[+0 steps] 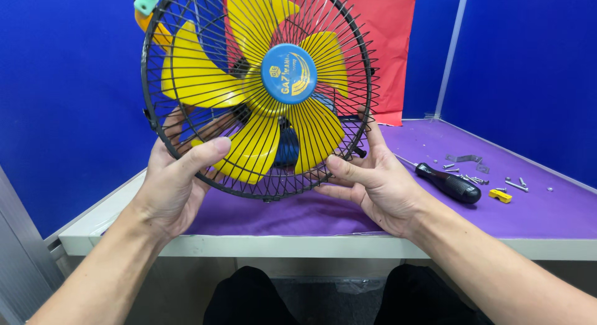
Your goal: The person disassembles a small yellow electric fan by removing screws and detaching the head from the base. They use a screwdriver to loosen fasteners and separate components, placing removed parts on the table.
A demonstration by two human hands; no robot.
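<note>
A purple table point(547, 213) fills the lower view, walled by blue panels point(68, 114) with a red sheet point(388, 45) behind. Above the table's near edge a fan point(258, 92) is held up between both hands, its black wire guard facing the camera over yellow blades and a blue hub. The left hand point(174, 176) grips the guard's lower left rim; the right hand point(373, 179) clasps its lower right rim. A screwdriver point(444, 182) lies just right of the right hand, loose screws point(476, 179) and a small yellow piece point(500, 196) beyond.

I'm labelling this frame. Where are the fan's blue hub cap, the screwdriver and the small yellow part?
blue hub cap point(288, 73), head view, centre of the disc.
screwdriver point(449, 183), head view, black handle.
small yellow part point(500, 196), head view, its top face.
</note>
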